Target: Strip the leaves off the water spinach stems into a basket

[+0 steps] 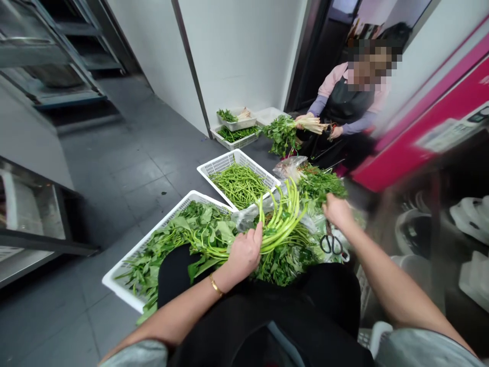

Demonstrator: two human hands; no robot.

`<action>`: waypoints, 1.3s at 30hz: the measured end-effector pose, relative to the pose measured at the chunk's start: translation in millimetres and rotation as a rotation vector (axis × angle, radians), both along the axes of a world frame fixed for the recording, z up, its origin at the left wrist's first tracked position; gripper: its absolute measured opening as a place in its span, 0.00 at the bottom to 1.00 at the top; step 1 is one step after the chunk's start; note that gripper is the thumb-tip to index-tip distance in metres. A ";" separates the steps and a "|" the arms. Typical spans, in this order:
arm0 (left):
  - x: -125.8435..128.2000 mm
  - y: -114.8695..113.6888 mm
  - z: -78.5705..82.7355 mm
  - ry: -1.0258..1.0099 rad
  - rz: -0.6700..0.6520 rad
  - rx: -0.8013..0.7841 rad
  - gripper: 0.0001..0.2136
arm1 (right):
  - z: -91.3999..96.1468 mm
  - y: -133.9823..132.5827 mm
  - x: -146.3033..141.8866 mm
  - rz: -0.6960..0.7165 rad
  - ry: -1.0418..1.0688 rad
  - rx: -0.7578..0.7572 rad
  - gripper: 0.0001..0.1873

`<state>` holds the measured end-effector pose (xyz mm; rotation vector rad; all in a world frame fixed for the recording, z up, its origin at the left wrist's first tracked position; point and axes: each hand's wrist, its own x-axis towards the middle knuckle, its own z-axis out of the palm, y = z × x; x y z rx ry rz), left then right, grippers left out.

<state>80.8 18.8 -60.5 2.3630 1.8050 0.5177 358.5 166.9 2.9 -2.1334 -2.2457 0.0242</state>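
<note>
Water spinach bunch [280,224]: long axis runs forward-right, stems raised; left hand [244,252] has fingers clamped on it; right hand [336,211], fingers unclear.

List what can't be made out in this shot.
In the head view:
- Scissors: blades hidden by the greens.
- Stems in the left hand: lower ends hidden by the hand and leaves.
- Dark object by the co-worker's hand: too small and blurred.
- Panel on the red cabinet: blurred.

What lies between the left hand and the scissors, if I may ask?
The head view shows a bunch of green stems and leafy greens between the left hand and the scissors.
</note>
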 end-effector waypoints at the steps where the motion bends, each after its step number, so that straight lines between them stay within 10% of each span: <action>1: -7.2 4.4 3.0 -0.138 0.043 -0.016 0.31 | 4.8 7.6 6.6 -0.055 0.075 0.085 0.12; 6: -51.9 30.6 29.0 -1.102 0.185 -0.229 0.13 | -20.5 26.2 -8.1 -0.151 0.290 0.227 0.22; 11: -72.5 32.8 37.6 -1.693 0.097 -0.486 0.10 | -60.7 31.6 -62.7 0.076 0.292 -0.142 0.33; 16: -63.5 32.3 31.9 -1.791 0.129 -0.480 0.11 | -9.4 -20.3 -81.7 0.229 0.506 0.210 0.15; 20: -37.3 40.8 30.1 -1.886 0.210 -0.413 0.12 | 17.1 -92.2 -122.2 0.583 0.586 0.031 0.16; 31: -0.4 19.1 7.0 -2.181 0.230 -0.517 0.14 | -51.1 -103.1 -140.6 0.578 0.635 -0.278 0.54; 36: -48.6 1.2 16.9 -1.758 -0.017 -0.675 0.23 | -51.3 -108.3 -111.1 0.607 0.615 0.085 0.41; 39: -70.2 0.8 22.0 -1.839 -0.049 -0.633 0.28 | -52.7 -107.7 -100.3 0.816 0.526 0.274 0.39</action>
